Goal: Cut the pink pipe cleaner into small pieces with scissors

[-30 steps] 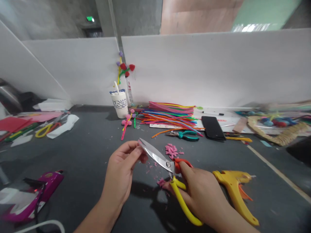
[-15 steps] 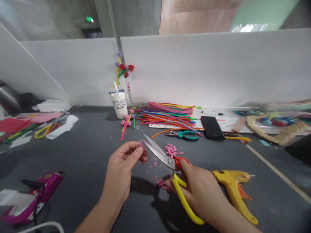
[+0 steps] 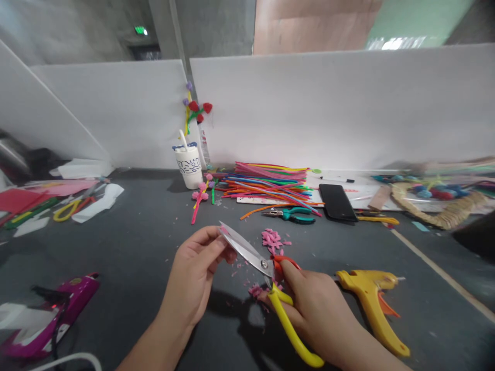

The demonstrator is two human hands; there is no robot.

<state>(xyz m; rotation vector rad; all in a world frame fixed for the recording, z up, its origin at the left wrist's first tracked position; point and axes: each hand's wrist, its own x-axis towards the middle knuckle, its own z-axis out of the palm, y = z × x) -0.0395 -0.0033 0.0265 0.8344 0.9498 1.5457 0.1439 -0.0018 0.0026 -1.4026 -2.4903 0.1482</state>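
Note:
My right hand (image 3: 315,309) grips the yellow and orange handles of a pair of scissors (image 3: 266,281). Their steel blades are closed and point up-left toward my left hand (image 3: 195,275). That hand pinches a tiny pink scrap against the blade tips, thumb and fingers pressed together; the scrap itself is almost hidden. Small pink cuttings (image 3: 273,239) lie in a heap on the dark grey table (image 3: 147,226) just beyond the blades, and a few more sit under the scissors.
A yellow glue gun (image 3: 373,304) lies right of my right hand, a magenta glue gun (image 3: 58,309) at the lower left. Further back are teal pliers (image 3: 296,215), a black phone (image 3: 337,202), a pile of coloured pipe cleaners (image 3: 270,183) and a white cup (image 3: 189,164).
The blades stood open half a second ago and are closed again now, at the pink scrap in my left hand. Both hands stayed in about the same place.

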